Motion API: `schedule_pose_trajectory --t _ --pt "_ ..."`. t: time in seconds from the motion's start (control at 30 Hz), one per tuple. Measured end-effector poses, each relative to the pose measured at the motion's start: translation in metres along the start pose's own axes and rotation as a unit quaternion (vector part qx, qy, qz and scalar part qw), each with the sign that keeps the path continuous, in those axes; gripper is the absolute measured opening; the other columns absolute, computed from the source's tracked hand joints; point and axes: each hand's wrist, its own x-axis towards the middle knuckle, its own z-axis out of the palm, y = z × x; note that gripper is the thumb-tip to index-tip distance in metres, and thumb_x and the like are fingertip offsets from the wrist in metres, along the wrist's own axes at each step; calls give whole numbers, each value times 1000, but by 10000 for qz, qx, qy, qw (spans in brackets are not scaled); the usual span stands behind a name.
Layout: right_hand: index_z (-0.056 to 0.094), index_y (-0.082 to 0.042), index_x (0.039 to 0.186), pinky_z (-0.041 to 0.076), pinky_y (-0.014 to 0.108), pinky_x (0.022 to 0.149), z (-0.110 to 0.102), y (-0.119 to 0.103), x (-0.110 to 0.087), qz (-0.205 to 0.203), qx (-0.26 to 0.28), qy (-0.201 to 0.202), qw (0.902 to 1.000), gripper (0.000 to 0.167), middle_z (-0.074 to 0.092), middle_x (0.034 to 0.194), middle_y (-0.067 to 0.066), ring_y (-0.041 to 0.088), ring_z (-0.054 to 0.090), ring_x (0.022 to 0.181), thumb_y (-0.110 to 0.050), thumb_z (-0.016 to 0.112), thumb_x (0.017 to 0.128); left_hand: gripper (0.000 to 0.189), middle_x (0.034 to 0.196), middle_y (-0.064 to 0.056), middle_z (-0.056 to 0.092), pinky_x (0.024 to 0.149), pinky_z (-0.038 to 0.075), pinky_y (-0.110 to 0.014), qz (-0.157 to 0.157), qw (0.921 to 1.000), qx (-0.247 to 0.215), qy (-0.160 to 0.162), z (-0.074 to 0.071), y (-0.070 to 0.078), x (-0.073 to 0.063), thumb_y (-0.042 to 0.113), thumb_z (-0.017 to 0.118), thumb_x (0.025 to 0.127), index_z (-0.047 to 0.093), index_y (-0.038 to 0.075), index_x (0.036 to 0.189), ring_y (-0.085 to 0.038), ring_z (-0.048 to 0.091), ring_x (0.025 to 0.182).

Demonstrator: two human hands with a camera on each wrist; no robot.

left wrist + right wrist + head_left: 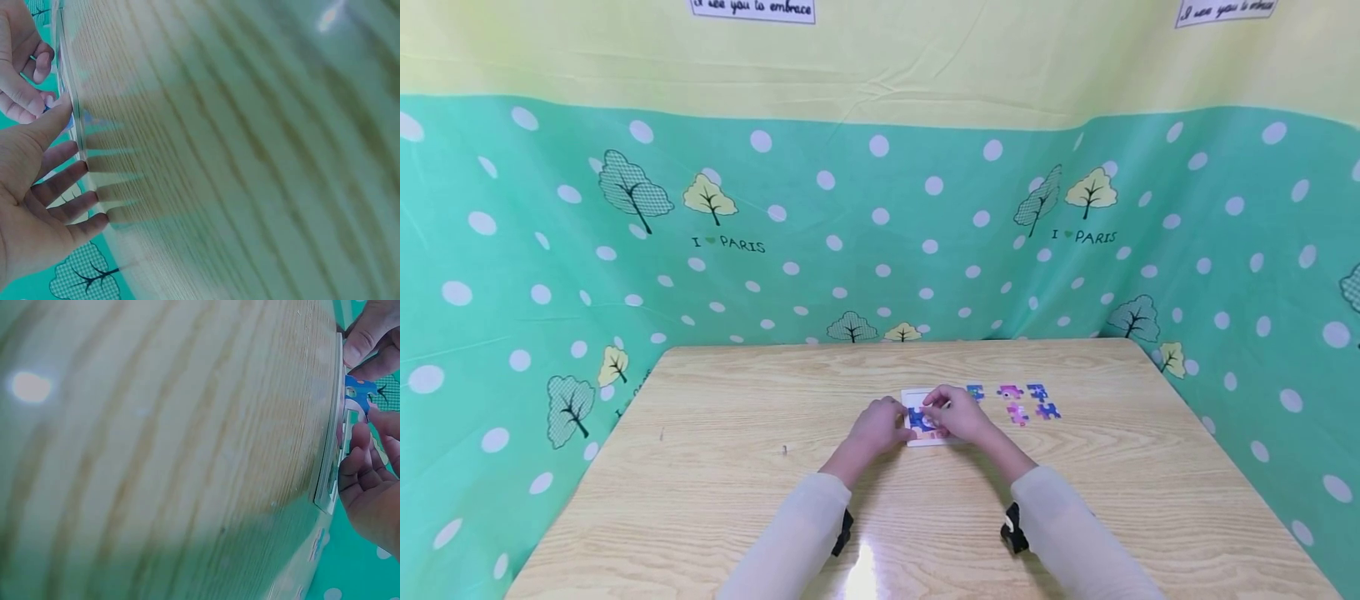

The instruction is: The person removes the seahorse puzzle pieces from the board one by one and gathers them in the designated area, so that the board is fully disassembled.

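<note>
A white-rimmed puzzle tray (925,442) lies on the table, with blue and orange-pink pieces set inside it. My right hand (962,414) is over the tray. Between its thumb and fingertips it pinches a blue puzzle piece (359,387), tilted up from the tray in the right wrist view. Along the tray's left side rests my left hand (878,427). In the left wrist view its thumb (56,122) lies on the tray's edge, while the other fingers are spread and fairly straight, tips at the tabletop.
Loose puzzle pieces lie right of the tray: a pink one (1010,391), another pink one (1018,413), a blue one (1037,392) and several more nearby. A tiny dark object (785,450) lies on the wooden table (715,500) to the left. A green dotted curtain (880,242) surrounds the table.
</note>
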Motion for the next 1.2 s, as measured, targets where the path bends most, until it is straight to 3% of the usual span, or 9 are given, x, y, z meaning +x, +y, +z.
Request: schedule_pose_trajectory --t 0.57,0.87,1.2 --pt "63 -8 105 44 22 45 -1 0 1 16 74 -116 9999 16 54 82 8 18 53 53 -5 57 90 45 116 -15 61 96 49 -41 -17 10000 1 -30 -2 0 0 30 71 82 64 1 116 -29 57 108" --pt "66 -8 101 45 23 46 0 2 3 19 63 -134 9999 14 56 80 8 17 52 53 -5 58 89 45 117 -15 61 97 49 -40 -62 9999 -43 -84 -2 1 -1 31 71 82 64 1 116 -28 57 108" --pt "67 -9 103 46 23 49 -6 4 3 31 78 61 9999 18 56 85 9 16 54 59 -4 59 88 43 117 -15 61 98 47 -41 -32 9999 -117 -43 -1 2 -2 30 71 82 64 2 114 -30 56 110"
